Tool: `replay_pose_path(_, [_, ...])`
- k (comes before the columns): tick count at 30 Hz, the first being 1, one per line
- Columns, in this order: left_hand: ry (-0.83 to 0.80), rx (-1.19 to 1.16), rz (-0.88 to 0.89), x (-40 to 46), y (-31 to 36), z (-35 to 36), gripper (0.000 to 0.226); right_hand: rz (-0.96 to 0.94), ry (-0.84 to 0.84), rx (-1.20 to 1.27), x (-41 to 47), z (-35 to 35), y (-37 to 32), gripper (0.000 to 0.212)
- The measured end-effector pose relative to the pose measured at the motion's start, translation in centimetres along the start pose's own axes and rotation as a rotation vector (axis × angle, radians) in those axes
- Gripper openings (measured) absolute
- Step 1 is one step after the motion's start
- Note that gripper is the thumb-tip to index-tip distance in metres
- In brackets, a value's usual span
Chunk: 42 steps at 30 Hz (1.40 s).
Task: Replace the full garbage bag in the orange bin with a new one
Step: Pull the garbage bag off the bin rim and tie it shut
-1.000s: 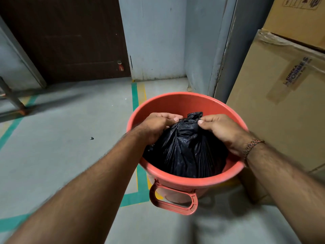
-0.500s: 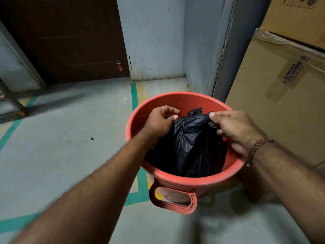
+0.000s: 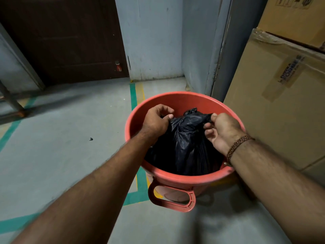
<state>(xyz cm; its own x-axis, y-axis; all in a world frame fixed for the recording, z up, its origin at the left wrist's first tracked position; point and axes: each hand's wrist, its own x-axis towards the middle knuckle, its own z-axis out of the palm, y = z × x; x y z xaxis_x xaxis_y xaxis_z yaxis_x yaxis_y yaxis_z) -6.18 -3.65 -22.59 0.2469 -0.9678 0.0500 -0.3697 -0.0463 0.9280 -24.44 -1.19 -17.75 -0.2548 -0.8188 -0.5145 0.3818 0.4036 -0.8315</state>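
The orange bin (image 3: 182,103) stands on the grey floor (image 3: 61,147) in a tight corner. On its right it is hemmed in by a tall cardboard box (image 3: 274,106), whose lower corner sits just beside the rim, and a second carton (image 3: 295,16) is stacked on top of that. Behind the bin a grey door frame (image 3: 223,50) and the pale wall (image 3: 151,41) close off the back. The open room lies to the left and toward the person: bare floor crossed by green tape lines (image 3: 133,95), with a dark brown door (image 3: 66,39) further back on the left and a metal leg (image 3: 10,99) at the far left edge. One looped handle (image 3: 171,198) of the bin juts out toward the person, on the near side.

The full black garbage bag (image 3: 184,147) sits inside the bin, filling most of the bowl. It stands upright, its long axis running from the bottom of the bin to a gathered neck that points up and slightly away, with a crumpled tuft showing near the far rim.

Both hands are down inside the rim at that neck. The left hand (image 3: 156,120) is curled tight, pinching a fold of the black plastic on the left side of the neck. The right hand (image 3: 223,131), with a braided bracelet (image 3: 237,147) at the wrist, pinches a stretched corner of the plastic between thumb and forefinger, its other fingers loosely bent beneath.
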Motion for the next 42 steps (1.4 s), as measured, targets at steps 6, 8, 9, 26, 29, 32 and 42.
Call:
replay_pose_path(6, [0.096, 0.095, -0.030, 0.2, 0.0, -1.4, 0.015, -0.002, 0.118, 0.110, -0.1, -0.7, -0.8, 0.033])
replay_pose_path(8, [0.129, 0.102, -0.014, 0.3, -0.1, -1.7, 0.016, -0.009, 0.136, 0.037, 0.0, -1.3, -1.3, 0.034])
replay_pose_path(9, [0.144, 0.105, -0.001, 0.3, -0.1, -1.8, 0.016, -0.007, 0.149, -0.016, 0.1, -1.6, -1.5, 0.034])
replay_pose_path(26, [0.016, 0.410, 0.160, -0.3, 0.6, -2.9, 0.041, -0.328, -0.066, -0.499, 1.6, -1.4, -0.1, 0.024])
replay_pose_path(29, [0.006, 0.434, 0.154, -0.3, 0.5, -3.0, 0.039, -0.340, -0.031, -0.698, 2.1, -2.1, -0.3, 0.028])
replay_pose_path(32, [0.022, 0.457, 0.151, -0.1, 0.0, -2.9, 0.028, -0.328, -0.024, -1.018, 2.3, -2.5, -0.3, 0.030])
replay_pose_path(42, [0.076, -0.564, -0.281, 1.0, 1.2, -1.1, 0.010, -0.384, -0.193, -0.139, 1.2, 0.5, 2.0, 0.028])
